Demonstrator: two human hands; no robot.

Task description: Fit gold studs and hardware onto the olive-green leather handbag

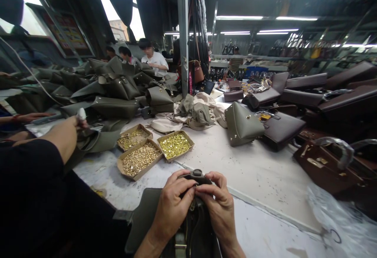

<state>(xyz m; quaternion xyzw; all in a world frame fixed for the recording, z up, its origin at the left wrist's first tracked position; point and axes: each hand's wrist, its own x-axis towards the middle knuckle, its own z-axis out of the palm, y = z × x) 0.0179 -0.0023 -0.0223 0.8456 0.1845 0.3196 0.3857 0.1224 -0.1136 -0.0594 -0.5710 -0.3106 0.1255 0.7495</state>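
A dark olive handbag (pixel 144 211) stands at the table's near edge in front of me, its flap spread to the left. My left hand (pixel 173 203) pinches the bag's upper edge between thumb and fingers. Close beside it, thumb tips nearly meeting, my right hand (pixel 219 205) grips the same edge. A zip puller hangs just below the thumbs. Whether a small part sits between the fingertips is hidden. Beyond the hands lie cardboard trays of small metal fittings: a tray of gold pieces (pixel 118 164), a tray of yellowish pieces (pixel 192 147) and another partly filled tray (pixel 150 134).
A co-worker's arm (pixel 63 136) reaches in from the left over olive bag pieces. Heaped olive bags (pixel 114 107) fill the back left. An olive bag (pixel 243 124) and brown handbags (pixel 318 163) stand at right, near clear plastic wrap (pixel 341 218). A metal post (pixel 184 34) rises behind.
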